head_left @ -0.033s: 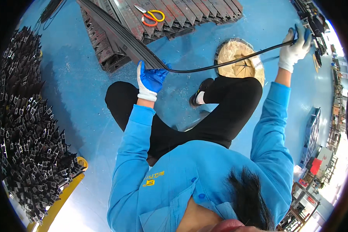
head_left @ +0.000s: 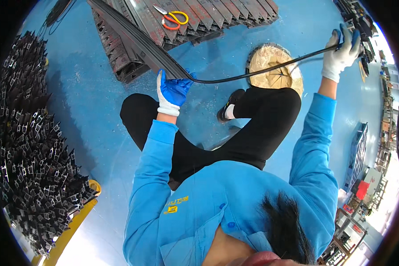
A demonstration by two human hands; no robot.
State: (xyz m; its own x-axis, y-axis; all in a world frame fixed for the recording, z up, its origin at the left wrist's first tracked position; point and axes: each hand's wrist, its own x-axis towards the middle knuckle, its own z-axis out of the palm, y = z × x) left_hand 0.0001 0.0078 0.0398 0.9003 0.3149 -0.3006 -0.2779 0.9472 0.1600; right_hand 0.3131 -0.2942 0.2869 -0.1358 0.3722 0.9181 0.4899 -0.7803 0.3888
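Observation:
My left hand [head_left: 175,92], in a white glove with a blue coated palm, is closed round the near end of a long dark metal profile [head_left: 139,41]. The profile slants from there up to the far left, over a stack of others. A thin black rubber strip [head_left: 235,79] leaves the profile's end beside my left fingers and curves across to the right. My right hand [head_left: 341,57], also gloved, grips this strip at arm's length. How far the strip runs along the profile is hard to make out.
Scissors [head_left: 176,21] with orange and yellow handles lie on the stacked profiles [head_left: 208,22]. A round bundle in tan wrapping [head_left: 270,66] sits beyond my right knee. Many upright dark profiles [head_left: 31,142] fill the left side, by a yellow frame [head_left: 71,235]. Racks line the far right.
My right hand has moved slightly to the right with the strip in its grip. My left hand and the profile stay put.

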